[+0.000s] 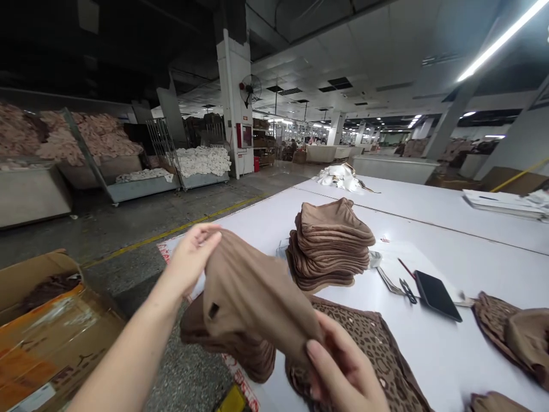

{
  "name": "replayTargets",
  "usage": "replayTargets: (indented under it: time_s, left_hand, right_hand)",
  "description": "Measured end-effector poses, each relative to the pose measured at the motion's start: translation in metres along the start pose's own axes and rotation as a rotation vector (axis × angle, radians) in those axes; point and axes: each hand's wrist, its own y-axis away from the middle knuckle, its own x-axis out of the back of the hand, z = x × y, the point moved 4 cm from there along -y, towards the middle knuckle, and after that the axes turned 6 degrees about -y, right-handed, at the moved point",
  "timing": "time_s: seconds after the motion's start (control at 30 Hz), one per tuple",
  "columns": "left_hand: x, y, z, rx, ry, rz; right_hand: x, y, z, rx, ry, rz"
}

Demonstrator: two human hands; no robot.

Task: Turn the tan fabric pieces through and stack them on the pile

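A brown cloth garment (253, 286) is stretched between my two hands above the table's edge; its exact kind is unclear. My left hand (193, 254) pinches its upper left corner. At its lower right end, my right hand (338, 366) grips the cloth between thumb and fingers. A small black mark or label (213, 311) shows near the garment's left side. Beneath it, a pile of brown cloth pieces (253, 357) hangs at the table's edge. Leopard-print cloth (369, 337) lies flat under and beyond my right hand. Behind stands a tall stack of folded brown pieces (330, 246).
On the white table (493, 274) lie a dark phone or tablet (437, 294), thread snips (407, 290), a red pen (405, 267) and papers (392, 266). More brown garments (523, 337) are at the right, white cloth (341, 177) farther back. An open cardboard box (55, 326) stands on the left.
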Motion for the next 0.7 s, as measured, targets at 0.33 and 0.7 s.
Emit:
replayTargets:
  time_s: [0.33, 0.7]
  left_hand:
    - [-0.002, -0.008, -0.117, 0.092, -0.726, -0.313]
    - [-0.053, 0.018, -0.084, -0.445, -0.954, -0.447]
  right_hand:
    - [-0.065, -0.052, 0.088, 0.013, 0.384, -0.025]
    - [-0.079, -0.038, 0.063, 0.384, 1.027, -0.118]
